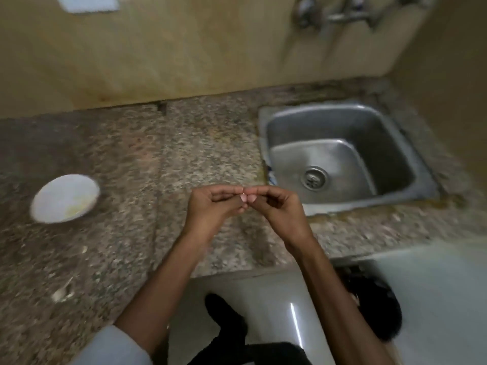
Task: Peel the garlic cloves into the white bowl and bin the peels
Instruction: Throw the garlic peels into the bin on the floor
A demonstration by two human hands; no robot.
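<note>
Both of my hands meet over the speckled granite counter, just left of the sink. My left hand [210,206] and my right hand [276,206] have curled fingers, and their fingertips pinch one small pale thing between them, a garlic clove [244,192], almost wholly hidden by the fingers. The white bowl [64,197] stands on the counter far to the left, apart from the hands, with pale yellowish bits inside it. The picture is blurred by motion.
A steel sink [340,159] with a round drain is set into the counter on the right, with taps [340,14] on the wall above it. A few pale peel scraps [62,295] lie on the counter [126,159] at lower left. A black bag [374,309] sits on the floor below the counter edge.
</note>
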